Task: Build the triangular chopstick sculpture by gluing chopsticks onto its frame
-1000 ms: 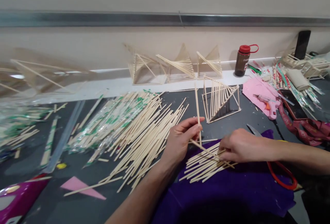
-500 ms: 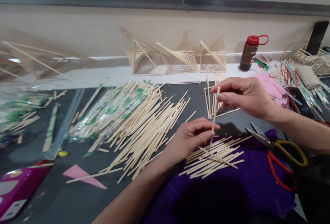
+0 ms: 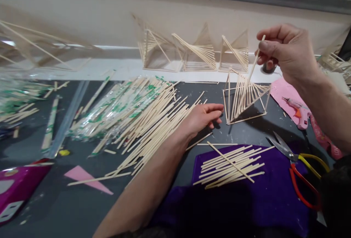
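My right hand is raised at the upper right and pinches a thin wooden stick between thumb and fingers. The stick slants down over a small stick frame with a fan of sticks. Left of that frame, my left hand hovers near its lower corner, fingers apart and holding nothing. A group of loose sticks lies on a purple cloth in front of me.
Scissors lie right, beyond them a glue gun on pink material. A big stick pile and plastic-wrapped chopsticks spread left. Finished stick models line the wall. A magenta packet sits lower left.
My right hand has risen to the right with the stick. My left hand has let go of the stick and moved up and away from the cloth, uncovering the frame.
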`<state>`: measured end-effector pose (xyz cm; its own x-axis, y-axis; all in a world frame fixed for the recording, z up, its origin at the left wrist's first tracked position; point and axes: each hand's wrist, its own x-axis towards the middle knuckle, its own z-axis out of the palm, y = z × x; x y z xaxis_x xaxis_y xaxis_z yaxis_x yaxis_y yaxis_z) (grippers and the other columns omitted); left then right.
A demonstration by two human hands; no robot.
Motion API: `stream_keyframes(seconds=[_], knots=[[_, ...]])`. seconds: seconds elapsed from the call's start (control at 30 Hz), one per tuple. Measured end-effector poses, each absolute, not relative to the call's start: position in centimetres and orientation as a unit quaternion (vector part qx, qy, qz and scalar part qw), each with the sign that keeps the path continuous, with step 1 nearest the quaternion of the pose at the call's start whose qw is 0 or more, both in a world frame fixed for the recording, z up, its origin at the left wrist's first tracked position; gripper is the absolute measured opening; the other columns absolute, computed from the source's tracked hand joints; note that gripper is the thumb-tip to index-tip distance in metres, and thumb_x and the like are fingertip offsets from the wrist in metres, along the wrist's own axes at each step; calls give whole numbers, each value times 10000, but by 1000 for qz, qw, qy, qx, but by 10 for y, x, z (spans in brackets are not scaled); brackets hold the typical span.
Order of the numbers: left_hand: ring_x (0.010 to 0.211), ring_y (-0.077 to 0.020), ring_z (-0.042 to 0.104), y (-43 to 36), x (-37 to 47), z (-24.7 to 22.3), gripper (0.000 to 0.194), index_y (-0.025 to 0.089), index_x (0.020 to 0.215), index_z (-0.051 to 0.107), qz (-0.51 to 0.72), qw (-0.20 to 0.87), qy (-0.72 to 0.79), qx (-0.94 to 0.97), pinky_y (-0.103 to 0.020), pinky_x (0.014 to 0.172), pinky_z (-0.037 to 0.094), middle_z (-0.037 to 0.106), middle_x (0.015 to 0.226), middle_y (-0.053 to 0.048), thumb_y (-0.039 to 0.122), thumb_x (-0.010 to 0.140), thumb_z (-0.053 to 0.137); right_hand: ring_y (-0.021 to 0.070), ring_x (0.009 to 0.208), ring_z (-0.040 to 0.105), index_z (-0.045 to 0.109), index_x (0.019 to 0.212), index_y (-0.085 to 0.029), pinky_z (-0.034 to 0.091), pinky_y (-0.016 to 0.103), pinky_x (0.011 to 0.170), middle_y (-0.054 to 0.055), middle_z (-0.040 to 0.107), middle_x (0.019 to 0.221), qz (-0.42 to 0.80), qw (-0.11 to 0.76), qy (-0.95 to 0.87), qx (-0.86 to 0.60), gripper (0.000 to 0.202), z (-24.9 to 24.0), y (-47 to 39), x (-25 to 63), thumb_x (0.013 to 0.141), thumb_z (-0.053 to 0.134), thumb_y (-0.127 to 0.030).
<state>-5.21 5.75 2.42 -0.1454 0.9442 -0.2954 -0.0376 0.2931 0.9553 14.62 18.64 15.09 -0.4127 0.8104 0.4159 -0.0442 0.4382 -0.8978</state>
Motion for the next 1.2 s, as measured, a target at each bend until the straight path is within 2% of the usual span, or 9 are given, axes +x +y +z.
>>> stream_keyframes(seconds=[0.07,0.17,0.23,0.3,0.33,0.47,0.7,1.03,1.2], knots=[[529,-120,642,62,-45,17,274,146,952,743,451,549,594,377,-199,360,377,739,981,-118,148,683,695,44,515,639,668,824,-136,360,121,394,-69,651,593,450,447,-708,-311,69,146,201,143,793,672,-197],[485,-106,632,64,-39,11,346,126,1083,697,437,565,588,380,-188,341,366,745,932,-118,129,741,645,37,586,656,655,721,-92,331,151,457,-73,662,600,462,397,-716,-341,369,139,212,136,896,461,-352],[479,-96,628,65,-39,9,380,104,1150,654,422,572,592,379,-172,340,370,745,904,-111,116,771,625,82,617,684,664,700,-121,365,144,442,-44,681,602,480,376,-713,-347,299,135,214,131,865,575,-353],[480,-86,630,66,-40,8,385,87,1173,628,412,580,596,371,-166,334,374,739,951,-122,99,789,613,124,603,692,679,762,-169,416,157,385,-10,685,601,495,366,-707,-348,115,131,215,127,756,758,-253],[480,-84,633,67,-40,7,383,82,1176,622,410,585,597,365,-167,327,372,733,991,-133,88,793,605,129,596,689,679,787,-171,424,165,376,1,685,611,501,360,-706,-348,127,129,215,125,738,781,-228],[467,-76,638,70,-41,5,384,87,1180,605,405,608,590,345,-176,298,360,699,1097,-151,52,799,576,124,577,678,654,804,-144,419,168,387,23,680,636,518,324,-713,-343,141,120,219,118,765,763,-224],[470,-80,647,68,-41,0,388,89,1160,573,407,632,573,327,-152,286,348,700,931,-77,31,777,586,132,570,675,649,790,-111,423,172,399,38,668,634,527,297,-734,-308,146,109,226,116,755,761,-196],[441,-86,642,68,-40,-2,420,90,1181,537,409,645,554,332,-157,257,332,658,955,-74,54,766,593,119,559,667,647,771,-125,436,161,397,26,668,633,540,272,-735,-307,178,104,222,116,737,786,-230],[430,-88,638,68,-41,-2,402,106,1160,556,408,641,556,336,-150,260,338,642,884,-37,66,762,596,116,548,662,645,746,-118,425,161,388,33,666,631,543,270,-734,-306,171,103,222,116,733,790,-207]])
